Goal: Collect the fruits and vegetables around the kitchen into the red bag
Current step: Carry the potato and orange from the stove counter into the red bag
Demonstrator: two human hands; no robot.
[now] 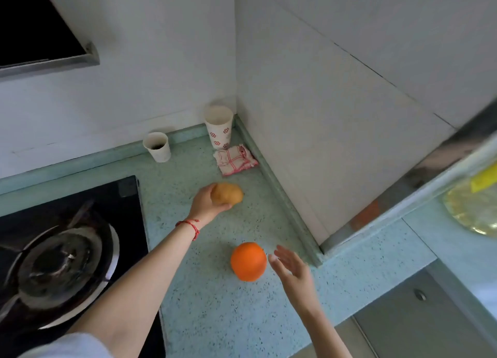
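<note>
Two pieces of produce on the speckled pale-green stone counter, no red bag in view. Nearest, right hand spread wide, just right of the round smooth orange fruit, not touching. Farther, left hand wrapped around the tan lumpy potato. Picking-up stage, apparently; next, closing on the orange, then finding the bag.

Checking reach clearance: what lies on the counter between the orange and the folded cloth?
The head view shows the potato, gripped by the left hand, between the orange and the cloth; otherwise bare counter.
</note>
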